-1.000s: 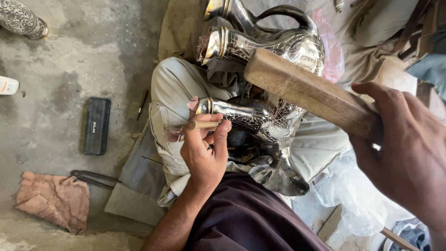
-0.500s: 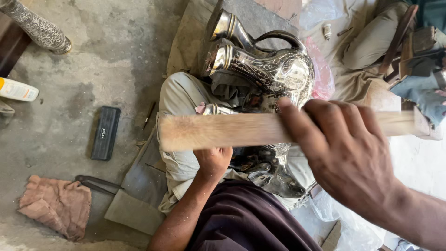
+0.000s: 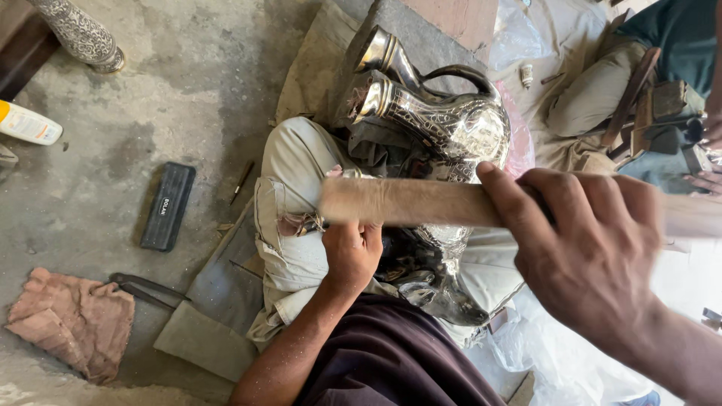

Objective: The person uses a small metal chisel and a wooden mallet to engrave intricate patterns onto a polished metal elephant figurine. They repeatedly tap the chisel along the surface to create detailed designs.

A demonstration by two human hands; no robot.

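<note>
My right hand [image 3: 587,248] grips a long wooden bat [image 3: 406,201] that lies level across my lap, its blurred end over my left hand. My left hand [image 3: 350,252] is closed on a small tool pressed against an engraved silver metal vessel [image 3: 440,282] resting in my lap; the bat hides the fingertips and tool tip. Just beyond my knee lies a larger engraved silver jug [image 3: 444,120] with a dark handle. I sit cross-legged on a cloth on the concrete floor.
A black rectangular case [image 3: 168,205], dark pliers [image 3: 143,287] and a pink rag [image 3: 71,319] lie on the floor at left. A white and orange bottle [image 3: 28,124] and an engraved vase base [image 3: 79,34] are at top left. Another person's legs [image 3: 602,90] and tools are at top right.
My right hand has swung the wooden bat down from a raised tilt to level over my left hand. My left hand stays on the vessel. The view has shifted slightly.
</note>
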